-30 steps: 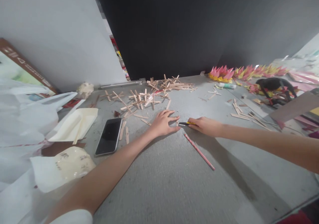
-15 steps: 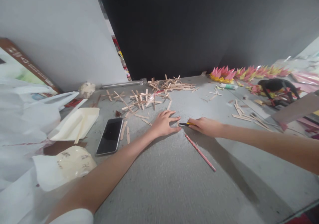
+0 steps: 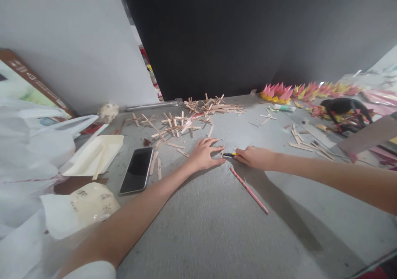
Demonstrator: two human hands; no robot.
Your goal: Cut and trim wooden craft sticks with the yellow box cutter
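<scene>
A short piece of wooden craft stick (image 3: 221, 153) lies on the grey tabletop, held at its two ends by the thumb and a finger of my left hand (image 3: 204, 153). The other fingers of that hand are spread out. From the right, my right hand (image 3: 249, 156) grips a yellow and black utility knife (image 3: 230, 155), its fingers closed round the handle. The dark blade tip meets the stick, or lies right beside it. Just below the hands a red-and-white patterned pencil (image 3: 249, 191) rests at a slant.
Behind my left hand are heaped craft sticks (image 3: 214, 105), many joined in crosses. To the left lie a phone (image 3: 136, 170), a cream tray (image 3: 107, 149) and plastic bags (image 3: 37, 146). Pink and yellow paper flowers (image 3: 277, 93), a glue stick (image 3: 283, 107) and loose sticks (image 3: 299, 140) sit at the right.
My right hand and the knife have shifted very slightly. The left hand and the craft stick stay in place.
</scene>
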